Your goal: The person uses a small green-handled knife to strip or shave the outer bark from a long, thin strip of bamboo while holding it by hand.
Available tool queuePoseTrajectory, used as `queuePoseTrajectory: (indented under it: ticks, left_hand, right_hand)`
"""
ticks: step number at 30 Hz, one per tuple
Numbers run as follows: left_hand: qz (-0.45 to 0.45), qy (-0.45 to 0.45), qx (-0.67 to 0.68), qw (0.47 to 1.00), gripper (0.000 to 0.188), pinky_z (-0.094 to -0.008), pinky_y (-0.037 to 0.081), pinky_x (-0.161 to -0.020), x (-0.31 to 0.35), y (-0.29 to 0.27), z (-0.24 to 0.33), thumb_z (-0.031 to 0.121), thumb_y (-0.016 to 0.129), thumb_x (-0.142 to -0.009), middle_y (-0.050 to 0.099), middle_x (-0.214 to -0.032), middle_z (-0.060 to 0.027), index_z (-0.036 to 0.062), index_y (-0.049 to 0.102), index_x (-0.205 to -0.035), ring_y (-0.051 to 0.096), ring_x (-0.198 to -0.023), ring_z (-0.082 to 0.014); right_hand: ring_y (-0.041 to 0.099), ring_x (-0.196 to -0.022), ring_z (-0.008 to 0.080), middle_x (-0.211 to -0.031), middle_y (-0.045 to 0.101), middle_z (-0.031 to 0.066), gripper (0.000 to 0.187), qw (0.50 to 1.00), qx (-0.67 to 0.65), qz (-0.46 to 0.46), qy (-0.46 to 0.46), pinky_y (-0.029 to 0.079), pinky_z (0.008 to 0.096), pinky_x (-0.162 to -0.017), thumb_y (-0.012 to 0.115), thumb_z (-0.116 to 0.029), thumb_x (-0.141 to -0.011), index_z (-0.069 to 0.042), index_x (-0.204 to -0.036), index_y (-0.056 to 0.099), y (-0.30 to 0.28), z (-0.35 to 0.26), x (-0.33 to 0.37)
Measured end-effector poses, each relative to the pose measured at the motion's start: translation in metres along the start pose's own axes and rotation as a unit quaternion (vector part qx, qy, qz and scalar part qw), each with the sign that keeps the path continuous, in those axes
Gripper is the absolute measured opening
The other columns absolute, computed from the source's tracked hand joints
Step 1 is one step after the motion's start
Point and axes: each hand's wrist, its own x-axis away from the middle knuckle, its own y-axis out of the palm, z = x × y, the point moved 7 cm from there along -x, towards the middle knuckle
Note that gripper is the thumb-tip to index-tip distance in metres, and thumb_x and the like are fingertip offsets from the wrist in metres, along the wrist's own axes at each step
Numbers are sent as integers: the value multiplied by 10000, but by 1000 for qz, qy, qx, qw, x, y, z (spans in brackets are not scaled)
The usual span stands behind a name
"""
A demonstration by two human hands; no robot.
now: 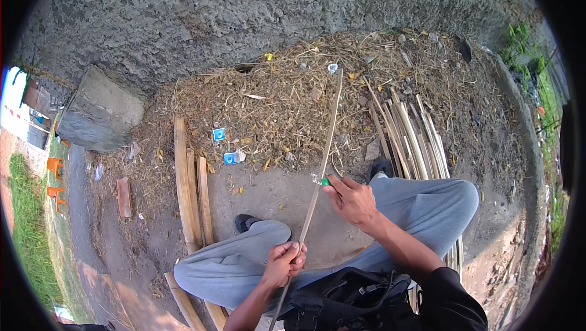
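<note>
A long thin bamboo strip point(328, 139) runs from my lap out over the ground toward the far litter. My left hand point(284, 264) is closed around its near part, just above my left knee. My right hand point(352, 200) grips a small tool with a green handle point(325, 181) and presses it against the strip's middle. Only the tip of the tool shows past my fingers. I am seated with both knees in grey trousers spread apart.
A bundle of split bamboo strips point(410, 136) lies by my right knee. Thicker bamboo pieces point(182, 178) lie left of my left leg. Dry shavings and litter point(274, 105) cover the ground ahead. A concrete block point(101, 111) stands far left. A black bag point(354, 300) rests in my lap.
</note>
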Motion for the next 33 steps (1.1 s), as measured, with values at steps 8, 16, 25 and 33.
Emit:
queuePoseTrajectory:
  ticks: [8,16,25,33]
  left_hand:
    - [-18,-15,-8,1000,245,-197,246,-403,20,-8,4,210,448,-1053,455,-673,-5,2,557,-983,316,-487,-30]
    - [78,-51,-79,993,266,-204,244,-408,66,-23,-16,241,470,-1046,463,-651,0,14,590,-976,321,-486,-42]
    - [88,-16,-86,992,288,-222,256,-383,109,-47,-50,263,478,-1043,442,-544,21,50,614,-908,349,-417,-68]
    - [149,-69,-65,984,379,-233,246,-351,147,-56,-58,274,484,-1029,441,-512,-2,58,560,-727,349,-379,-83]
  right_hand:
    - [602,-511,317,-705,603,72,255,999,-4,23,30,478,433,-450,651,-283,-934,-140,-1145,663,1,11,-2]
    - [605,-503,347,-687,610,90,264,998,-43,31,42,490,458,-443,610,-316,-957,-121,-1128,660,10,22,-4]
    - [650,-626,368,-755,666,121,290,994,-48,21,97,513,492,-543,589,-342,-966,-123,-1135,678,3,51,-14]
    - [658,-659,363,-777,675,125,289,989,-62,33,127,521,481,-577,580,-341,-972,-118,-1118,693,-4,66,-20]
